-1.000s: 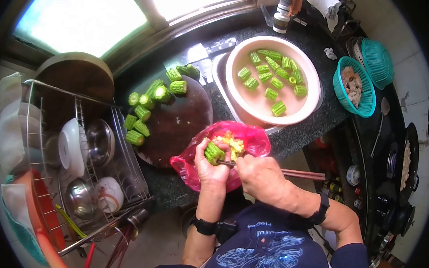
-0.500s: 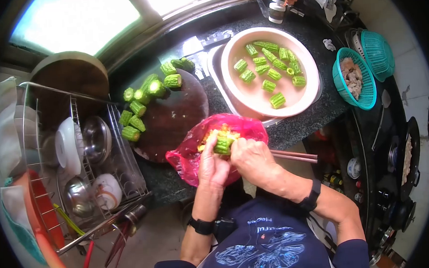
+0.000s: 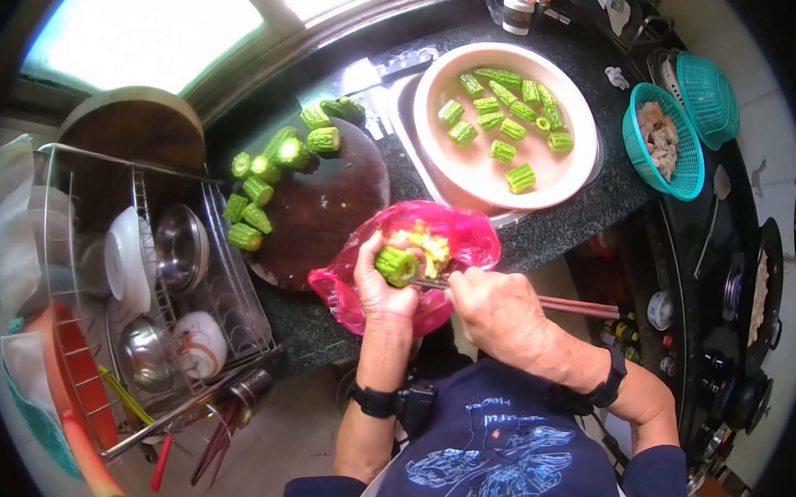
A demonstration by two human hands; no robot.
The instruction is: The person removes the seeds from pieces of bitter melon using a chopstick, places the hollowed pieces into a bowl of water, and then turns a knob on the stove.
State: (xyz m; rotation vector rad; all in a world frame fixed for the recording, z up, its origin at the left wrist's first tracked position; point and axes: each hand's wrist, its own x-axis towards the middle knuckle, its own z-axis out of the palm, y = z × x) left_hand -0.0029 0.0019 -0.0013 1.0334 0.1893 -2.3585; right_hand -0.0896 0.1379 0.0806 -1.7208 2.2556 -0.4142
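Observation:
My left hand (image 3: 385, 296) wraps around a short piece of bitter melon (image 3: 393, 265), its cut end turned to the right. A pair of chopsticks (image 3: 579, 307) is gripped in my right hand (image 3: 502, 313), with the tips right at that cut end. Both hands are over a pink plastic bag (image 3: 335, 290) that lies open at the counter's edge. Yellowish seeds and pulp (image 3: 434, 251) lie inside it. Behind the bag, uncut and cut bitter melon pieces (image 3: 256, 191) line the left edge of a round dark cutting board (image 3: 346, 206).
A pale basin (image 3: 585, 168) of water with several bitter melon pieces sits in the sink at the back. On the right stand a teal basket (image 3: 698, 174) of meat and a pan (image 3: 763, 337). A wire dish rack (image 3: 238, 284) occupies the left side.
The chopsticks have drawn back to the right from the bitter melon with my right hand. My left hand has tilted the piece, so its hollowed end now shows.

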